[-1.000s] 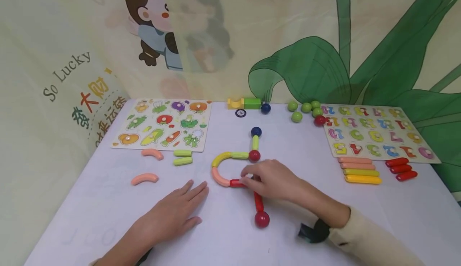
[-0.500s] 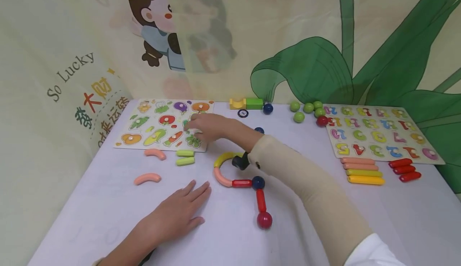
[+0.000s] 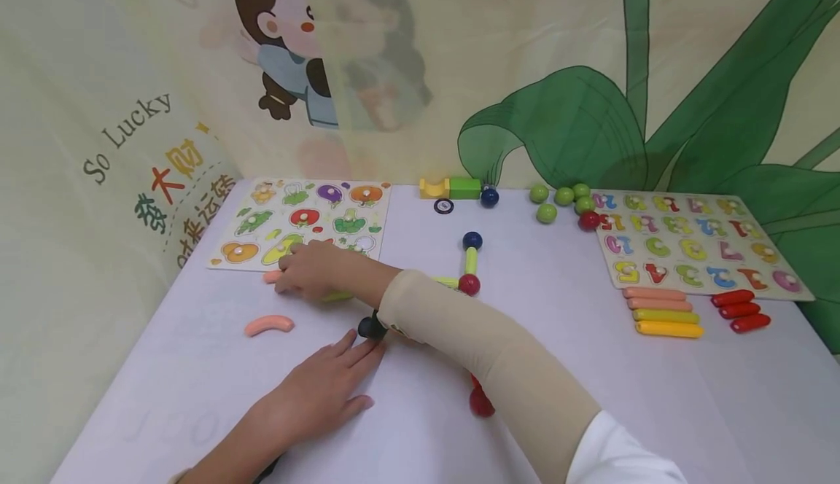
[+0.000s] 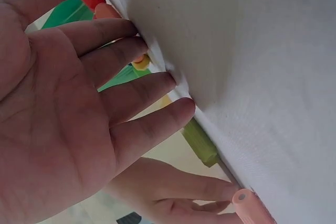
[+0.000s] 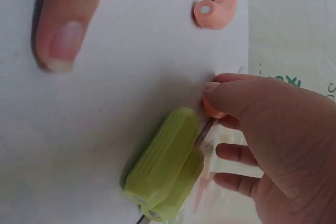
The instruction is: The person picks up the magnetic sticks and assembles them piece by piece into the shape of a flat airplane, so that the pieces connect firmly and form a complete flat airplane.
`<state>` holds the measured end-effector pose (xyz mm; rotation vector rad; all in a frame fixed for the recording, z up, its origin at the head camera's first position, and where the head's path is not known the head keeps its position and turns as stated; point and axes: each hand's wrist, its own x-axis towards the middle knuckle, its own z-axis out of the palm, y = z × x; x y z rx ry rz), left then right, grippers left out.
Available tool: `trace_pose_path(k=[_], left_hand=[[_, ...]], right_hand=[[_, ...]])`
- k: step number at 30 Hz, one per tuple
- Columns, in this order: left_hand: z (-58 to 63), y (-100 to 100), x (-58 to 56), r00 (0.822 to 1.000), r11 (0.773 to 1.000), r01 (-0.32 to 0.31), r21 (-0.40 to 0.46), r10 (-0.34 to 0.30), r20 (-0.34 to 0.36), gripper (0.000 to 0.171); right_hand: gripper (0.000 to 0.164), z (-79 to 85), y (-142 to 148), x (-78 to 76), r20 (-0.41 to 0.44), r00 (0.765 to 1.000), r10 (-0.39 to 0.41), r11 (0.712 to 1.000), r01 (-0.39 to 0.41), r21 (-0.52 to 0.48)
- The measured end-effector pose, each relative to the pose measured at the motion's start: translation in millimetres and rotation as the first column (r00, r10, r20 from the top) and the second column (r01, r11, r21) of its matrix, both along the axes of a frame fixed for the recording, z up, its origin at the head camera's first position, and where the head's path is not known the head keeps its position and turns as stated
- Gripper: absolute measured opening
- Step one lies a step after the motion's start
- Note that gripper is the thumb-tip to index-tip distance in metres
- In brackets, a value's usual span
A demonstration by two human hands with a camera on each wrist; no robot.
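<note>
My left hand (image 3: 321, 396) lies with fingers extended on the white tabletop, holding nothing. Over the front edge of the vegetable board, my right hand (image 3: 315, 269) pinches a curved pink magnetic stick (image 5: 212, 109) between thumb and fingers. Mostly covered by those fingers, that stick shows only in part. Two short green sticks (image 5: 163, 156) lie right beside the hand. Another curved pink stick (image 3: 269, 325) rests closer to me. The joined figure of sticks and balls, with a red ball (image 3: 469, 284) and a blue ball (image 3: 472, 240), is partly hidden by my right sleeve.
A vegetable peg board (image 3: 226, 240) stands back left, a number board (image 3: 709, 251) back right. Straight sticks (image 3: 669, 329) and short red sticks (image 3: 741, 310) lie before the latter. Several green balls (image 3: 546, 213) and a green block (image 3: 464, 189) sit near the curtain.
My right hand has left the joined figure, swung left over the vegetable board, then come down to the far curved pink stick. The left hand stays put.
</note>
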<state>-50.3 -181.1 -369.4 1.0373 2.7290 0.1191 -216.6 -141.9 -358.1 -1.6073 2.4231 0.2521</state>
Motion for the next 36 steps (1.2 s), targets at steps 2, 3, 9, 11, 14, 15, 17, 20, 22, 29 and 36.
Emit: trace_pose_path(k=[2, 3, 9, 11, 14, 15, 17, 20, 22, 29, 36], left_hand=[[0.5, 0, 0.2, 1.000, 1.000, 0.002, 0.004, -0.002, -0.004, 0.065], [0.5, 0, 0.2, 1.000, 1.000, -0.001, -0.001, 0.001, 0.000, 0.065], [-0.7, 1, -0.9, 0.997, 0.999, -0.027, -0.023, 0.028, 0.070, 0.068], [-1.0, 1, -1.3, 0.994, 0.999, -0.038, -0.030, 0.041, 0.097, 0.069], [-0.6, 3, -2.4, 0.989, 0.996, -0.060, -0.063, 0.067, 0.128, 0.070], [-0.3, 4, -2.8, 0.988, 0.995, -0.066, -0.070, 0.075, 0.133, 0.071], [0.4, 5, -2.9, 0.987, 0.994, -0.075, -0.084, 0.086, 0.135, 0.071], [2.2, 6, -2.4, 0.986, 0.992, -0.085, -0.088, 0.096, 0.133, 0.071], [2.5, 6, -1.8, 0.987, 0.993, -0.087, -0.083, 0.097, 0.126, 0.071], [1.1, 2, -0.2, 0.991, 0.995, -0.081, -0.065, 0.087, 0.102, 0.071], [0.5, 1, -0.1, 0.990, 0.995, -0.082, -0.053, 0.088, 0.109, 0.070]], right_hand=[[0.027, -1.9, 0, 0.5, -0.014, 1.000, 0.010, 0.999, -0.010, -0.042], [0.025, -2.9, 1, 0.0, -0.002, 1.000, 0.009, 0.998, -0.009, -0.069], [0.017, -3.4, 19, -9.7, 0.092, 0.994, 0.057, 0.968, -0.033, -0.250], [0.016, 3.3, 36, -14.3, 0.107, 0.993, 0.058, 0.954, -0.024, -0.298], [0.020, 15.0, 77, -23.9, 0.129, 0.991, 0.015, 0.923, 0.036, -0.384], [0.023, 18.1, 96, -27.8, 0.136, 0.991, -0.012, 0.906, 0.068, -0.417], [0.028, 21.5, 138, -35.8, 0.151, 0.984, -0.092, 0.872, 0.153, -0.464], [0.027, 18.0, 205, -47.5, 0.155, 0.957, -0.246, 0.803, 0.291, -0.521], [0.024, 11.4, 245, -54.3, 0.161, 0.920, -0.356, 0.757, 0.386, -0.528], [0.021, -12.4, 313, -63.9, 0.173, 0.833, -0.526, 0.705, 0.541, -0.459], [0.017, -19.5, 305, -61.5, 0.166, 0.881, -0.442, 0.747, 0.464, -0.476]])
